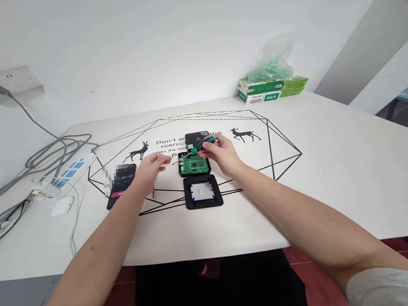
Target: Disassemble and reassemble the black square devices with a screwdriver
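Observation:
My right hand (221, 153) grips a screwdriver (208, 142) by its green and black handle, the thin shaft pointing left over the circuit board. Close to the shaft's tip is my left hand (156, 168), its fingers drawn together; whatever they hold, if anything, is too small to make out. Below both hands, a green circuit board (194, 164) sits in a black housing. Nearer to me lies a black frame-like cover (205, 204) with a pale metal plate inside. A black rectangular piece (195, 139) with a white label lies behind the board, partly covered by my right hand.
A phone (121, 180) showing a timer lies left of my left forearm. Farther left are a power strip (74, 171), a white charging case (62, 205) and tangled grey cables. Green and white boxes (261, 90) with a plastic bag (273, 62) on top stand at the back right.

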